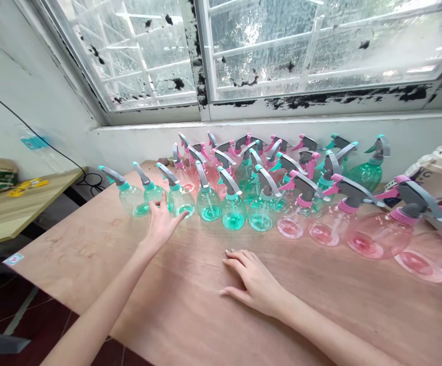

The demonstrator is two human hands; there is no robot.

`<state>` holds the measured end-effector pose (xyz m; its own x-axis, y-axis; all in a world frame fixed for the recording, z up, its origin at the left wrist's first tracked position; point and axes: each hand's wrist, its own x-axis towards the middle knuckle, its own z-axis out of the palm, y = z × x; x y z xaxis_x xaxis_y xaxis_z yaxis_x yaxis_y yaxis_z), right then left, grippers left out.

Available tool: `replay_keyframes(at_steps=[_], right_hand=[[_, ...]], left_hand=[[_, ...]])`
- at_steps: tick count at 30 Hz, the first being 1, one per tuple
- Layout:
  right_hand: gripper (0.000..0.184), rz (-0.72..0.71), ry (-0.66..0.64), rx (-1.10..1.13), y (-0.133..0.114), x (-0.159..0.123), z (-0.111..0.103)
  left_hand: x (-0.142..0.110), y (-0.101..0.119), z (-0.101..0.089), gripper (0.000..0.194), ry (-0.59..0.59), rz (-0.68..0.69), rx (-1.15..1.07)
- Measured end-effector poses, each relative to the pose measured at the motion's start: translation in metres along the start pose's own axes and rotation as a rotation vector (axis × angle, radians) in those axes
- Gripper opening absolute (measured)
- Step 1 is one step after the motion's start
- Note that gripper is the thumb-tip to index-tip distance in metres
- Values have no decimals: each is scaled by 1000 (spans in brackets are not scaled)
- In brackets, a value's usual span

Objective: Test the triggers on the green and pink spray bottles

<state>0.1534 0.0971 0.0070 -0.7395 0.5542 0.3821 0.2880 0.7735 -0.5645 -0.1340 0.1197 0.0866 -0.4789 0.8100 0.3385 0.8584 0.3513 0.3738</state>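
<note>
Rows of clear spray bottles stand upright on a wooden table, some green, some pink, all with grey trigger heads. My left hand is at the left end of the front row, index finger and thumb spread, holding nothing. It is just before a green spray bottle and partly covers its base; I cannot tell if it touches it. Beside my thumb stands another green spray bottle. My right hand hovers over or rests on the tabletop, fingers slightly curled and thumb apart, nothing in it. A green spray bottle stands beyond it.
Pink spray bottles run along the right side. Behind them is a beige lidded container. A window with a sill is above the table. To the left is a second table with a yellow item and a black cable.
</note>
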Motion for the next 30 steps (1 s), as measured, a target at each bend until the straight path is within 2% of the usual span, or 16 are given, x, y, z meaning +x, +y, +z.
replay_keyframes(at_steps=[3,5,7,9,11,17,25,30], right_hand=[[52,-5,-4,1,0,0,0],[52,-6,-6,-2,0,1,-1],[51,-4,-4,-6,0,1,-1],[51,-6,1,-9,0,1,0],[51,-12,10,-12,1,0,2],[51,-21,25,-12,1,1,3],[48,-20,23,-4,1,1,3],[32,14,43,66,-1,1,-1]], left_hand=[[-19,15,1,68,73,71,-64],[-25,29,1,62,-45,73,-77],[-23,41,2,68,-209,54,-88],[-14,50,5,78,-284,39,-95],[-4,54,10,86,-298,25,-94],[8,55,17,81,-326,17,-74],[2,48,-3,78,-390,27,-40],[-12,40,-16,81,-447,53,-72]])
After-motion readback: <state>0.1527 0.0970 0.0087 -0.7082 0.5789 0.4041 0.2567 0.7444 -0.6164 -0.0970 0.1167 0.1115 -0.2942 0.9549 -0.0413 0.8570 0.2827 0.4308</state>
